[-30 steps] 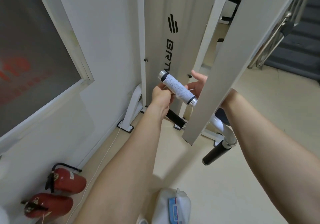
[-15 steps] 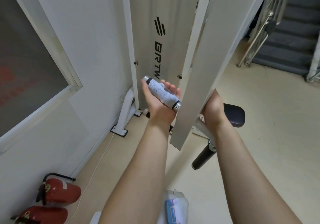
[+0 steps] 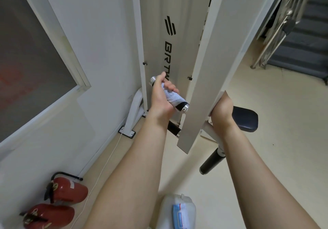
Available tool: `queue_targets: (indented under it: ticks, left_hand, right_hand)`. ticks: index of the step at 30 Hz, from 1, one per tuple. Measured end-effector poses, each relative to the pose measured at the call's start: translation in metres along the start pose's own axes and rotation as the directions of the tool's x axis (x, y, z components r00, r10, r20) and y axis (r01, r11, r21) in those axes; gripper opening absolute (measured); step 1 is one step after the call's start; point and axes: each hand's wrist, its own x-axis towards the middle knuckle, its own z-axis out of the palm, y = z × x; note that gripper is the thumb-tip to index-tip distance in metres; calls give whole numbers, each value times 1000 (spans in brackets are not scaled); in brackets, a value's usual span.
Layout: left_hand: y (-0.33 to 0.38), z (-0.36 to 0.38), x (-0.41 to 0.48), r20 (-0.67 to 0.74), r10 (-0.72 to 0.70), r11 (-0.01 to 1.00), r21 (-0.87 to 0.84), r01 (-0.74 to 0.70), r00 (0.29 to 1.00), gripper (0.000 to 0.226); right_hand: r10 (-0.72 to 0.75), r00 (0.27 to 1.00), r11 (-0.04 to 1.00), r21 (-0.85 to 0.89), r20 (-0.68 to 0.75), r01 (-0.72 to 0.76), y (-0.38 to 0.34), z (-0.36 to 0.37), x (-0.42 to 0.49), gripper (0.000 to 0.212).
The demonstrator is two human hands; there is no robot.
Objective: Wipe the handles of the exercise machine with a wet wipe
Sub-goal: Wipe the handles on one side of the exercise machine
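Observation:
A black machine handle (image 3: 181, 106) with chrome end caps sticks out to the left of a white swing arm (image 3: 204, 79). A white wet wipe (image 3: 171, 96) is wrapped around the handle's grip. My left hand (image 3: 162, 96) is closed around the wipe and the handle near its upper end. My right hand (image 3: 221, 108) sits behind the swing arm's right edge, holding it; its fingers are hidden by the arm.
The machine's white frame with black lettering (image 3: 168, 51) stands against the wall. Below are a dark padded seat (image 3: 245, 120), a lower black handle (image 3: 212, 163), two red fire extinguishers (image 3: 69, 191) on the floor and a wet wipe pack (image 3: 179, 212) at the bottom. Stairs (image 3: 301, 39) lie right.
My left hand has gone from pinching the handle's underside to wrapping around the wipe-covered grip near its top. My right hand moved from behind the handle to the swing arm's right edge.

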Motion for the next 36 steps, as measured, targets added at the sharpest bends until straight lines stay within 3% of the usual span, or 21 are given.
queue_targets:
  ticks: [2, 5, 9, 13, 15, 17, 20, 22, 24, 26, 28, 31, 33, 36]
  left_hand:
    - [-23, -10, -7, 136, -88, 992, -73, 99, 987, 39]
    - [-38, -12, -13, 182, -138, 990, 27, 135, 974, 45]
    - [-7, 0, -8, -44, -105, 974, 195, 112, 993, 35]
    - [16, 9, 0, -201, 2, 965, 258, 51, 980, 46]
    - [10, 3, 1, -111, 2, 987, 159, 16, 994, 44]
    - [-3, -12, 3, 107, -40, 999, -24, 43, 993, 42]
    - [-25, -29, -1, 401, -42, 986, -134, 104, 915, 34]
    - [-34, -29, -5, 435, -44, 986, -125, 109, 899, 30]
    - [-36, -22, -12, 307, -90, 993, -45, 109, 947, 31]
    - [-31, -11, -15, 41, -121, 988, 100, 117, 992, 33]
    - [-22, -1, -14, -159, -91, 977, 175, 119, 983, 30]
    - [-8, 10, -14, -295, 2, 979, 195, 58, 956, 27]
    - [-2, 5, -15, -239, 16, 980, 196, 33, 971, 32]
    - [0, -21, -10, 103, -71, 994, 89, 62, 992, 41]
  right_hand:
    - [1, 999, 1000, -20, -42, -2, -4, -2, -1, 38]
    - [-22, 997, 996, -85, -67, 16, -5, -8, -2, 41]
    - [-42, 997, 992, -122, -71, 33, -8, -9, -5, 41]
    - [-42, 999, 993, -114, -23, 39, -4, 1, -9, 40]
    - [-40, 999, 992, -122, -30, 36, -5, 6, -10, 40]
    - [12, 1000, 993, -120, -28, -15, -5, 5, -9, 37]
    - [31, 997, 990, -136, -74, -41, -3, -3, -9, 38]
    - [3, 993, 991, -134, -116, -19, -5, -7, -10, 40]
    - [15, 994, 995, -98, -105, -25, -9, -10, -13, 41]
    - [-7, 997, 998, -67, -81, 1, -11, -13, -15, 42]
    - [-25, 999, 998, -62, -30, 23, -8, -13, -20, 45]
    - [-50, 998, 994, -95, 30, 52, -2, -7, -26, 47]
    - [-88, 995, 989, -119, 43, 93, -1, -2, -26, 42]
    - [-98, 994, 990, -93, 40, 102, 0, 6, -27, 40]
